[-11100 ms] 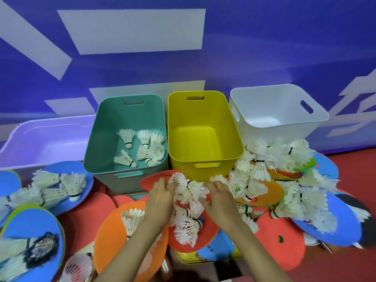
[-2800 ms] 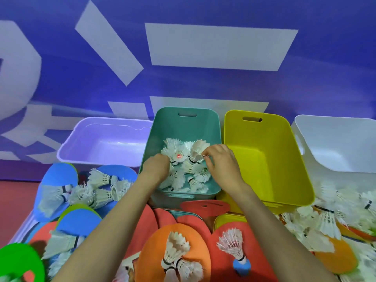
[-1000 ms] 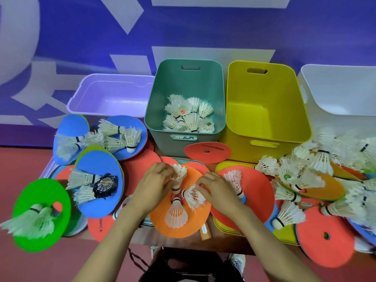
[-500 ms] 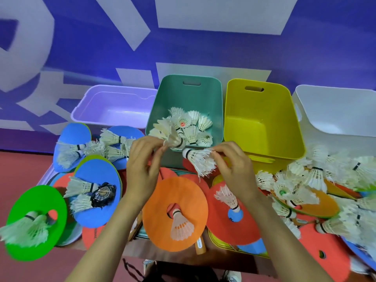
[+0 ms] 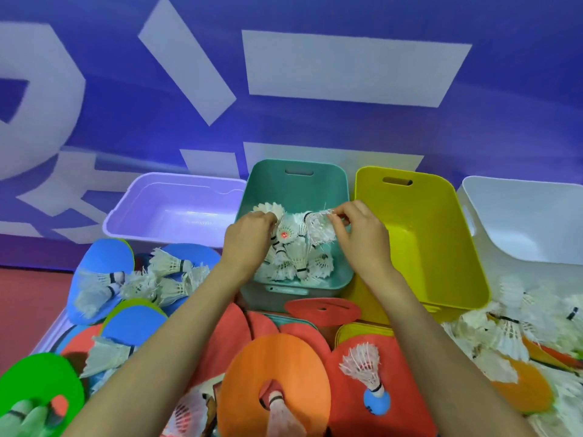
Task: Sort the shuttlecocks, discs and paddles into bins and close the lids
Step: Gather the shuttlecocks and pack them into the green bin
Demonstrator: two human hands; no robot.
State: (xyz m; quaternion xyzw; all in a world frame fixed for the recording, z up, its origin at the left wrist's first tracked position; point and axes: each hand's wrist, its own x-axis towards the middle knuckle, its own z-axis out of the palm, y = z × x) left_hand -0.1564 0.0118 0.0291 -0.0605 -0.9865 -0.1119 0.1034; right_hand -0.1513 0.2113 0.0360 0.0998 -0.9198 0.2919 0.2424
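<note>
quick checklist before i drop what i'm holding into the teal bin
1. Both hands over the teal bin: ok, left hand and right hand are above it.
2. Right hand has its shuttlecock: ok, pinched by the feathers.
3. Left hand's hold on the feathers beside it: cannot tell, its fingers hide it.
4. Room in the teal bin: ok, the pile sits below the rim.
5. Yellow bin free of shuttlecocks: ok.
6. All shuttlecocks gathered: not ok, a blue-tipped shuttlecock and others lie outside.
</note>
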